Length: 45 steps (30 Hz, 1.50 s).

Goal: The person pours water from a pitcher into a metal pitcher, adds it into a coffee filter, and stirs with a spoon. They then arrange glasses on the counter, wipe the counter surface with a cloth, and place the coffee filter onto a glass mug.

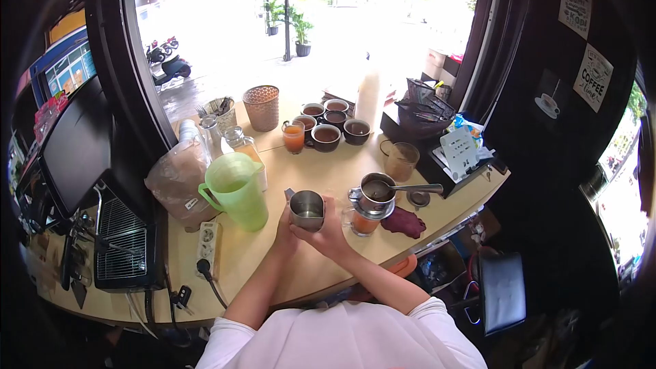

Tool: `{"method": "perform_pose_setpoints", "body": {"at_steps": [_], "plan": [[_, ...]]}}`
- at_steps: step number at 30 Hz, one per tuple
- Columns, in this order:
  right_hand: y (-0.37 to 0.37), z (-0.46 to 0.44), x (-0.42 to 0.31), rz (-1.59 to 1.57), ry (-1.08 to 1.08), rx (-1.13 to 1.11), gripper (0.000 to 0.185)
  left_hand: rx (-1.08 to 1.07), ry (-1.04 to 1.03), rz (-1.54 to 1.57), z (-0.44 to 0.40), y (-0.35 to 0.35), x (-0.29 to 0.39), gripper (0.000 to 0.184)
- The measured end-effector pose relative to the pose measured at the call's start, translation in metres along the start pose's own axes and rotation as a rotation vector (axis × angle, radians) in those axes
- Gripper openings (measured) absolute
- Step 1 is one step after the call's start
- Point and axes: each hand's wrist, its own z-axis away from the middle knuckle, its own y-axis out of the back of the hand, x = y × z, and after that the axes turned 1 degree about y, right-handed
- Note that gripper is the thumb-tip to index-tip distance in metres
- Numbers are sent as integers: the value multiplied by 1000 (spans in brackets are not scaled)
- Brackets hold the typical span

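A metal pitcher (307, 206) stands upright between my two hands, its open top facing the camera. My left hand (284, 231) wraps its left side, and my right hand (331, 232) holds its right side and front. To the right, a metal drip filter (376, 193) with dark contents sits on a glass mug (363, 223) holding orange-brown liquid, and a long handle rests across its top. A dark red cloth (404, 223) lies beside the mug. Left of my hands is a light green plastic jug (236, 191).
Several dark cups (326, 135) and a glass of orange drink (294, 138) stand at the back of the wooden counter (314, 280). A power strip (208, 249), plastic bag (183, 181) and black machine (130, 246) are left. A glass pitcher (400, 161) is right.
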Motion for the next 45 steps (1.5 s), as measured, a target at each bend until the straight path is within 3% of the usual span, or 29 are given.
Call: {"method": "perform_pose_setpoints", "body": {"at_steps": [3, 6, 11, 15, 23, 26, 29, 32, 33, 36, 37, 39, 42, 45], "plan": [[4, 1, -7, -3, -23, -62, 72, -122, 118, 32, -2, 5, -2, 45], [10, 2, -10, 41, 12, -101, 75, -52, 203, 157, 6, -11, 9, 46], [18, 8, 1, 202, 53, -122, 77, 5, 221, 83, 0, -22, 17, 50], [26, 8, -3, 156, 106, -101, 78, 33, 258, 22, -1, -25, 24, 46], [36, 7, -33, 116, 68, -110, 80, 188, 24, -130, -4, -43, 42, 15], [46, 6, -36, 51, -21, -238, 82, 153, 27, -101, -6, -45, 46, 10], [70, 6, -44, 4, 127, -378, 89, 130, 80, -92, -10, -47, 50, 9], [104, 15, -73, -56, -59, -544, 93, 165, 81, -45, -13, -62, 57, 8], [116, 20, -74, -15, -13, -554, 87, 185, 70, -21, -14, -69, 62, 8], [156, 24, -89, 262, -153, -744, 80, 213, 19, -56, -22, -85, 78, 7], [167, 27, -88, 223, -244, -622, 76, 120, -30, -109, -35, -70, 75, 17], [186, 30, -82, 146, -415, -371, 69, 152, -43, -60, -47, -69, 75, 8], [204, 29, -72, 52, -434, -20, 60, 137, -64, -59, -61, -91, 90, 7], [205, 19, -87, -39, -285, 9, 60, 37, -127, -159, -76, -104, 100, 11]]}}
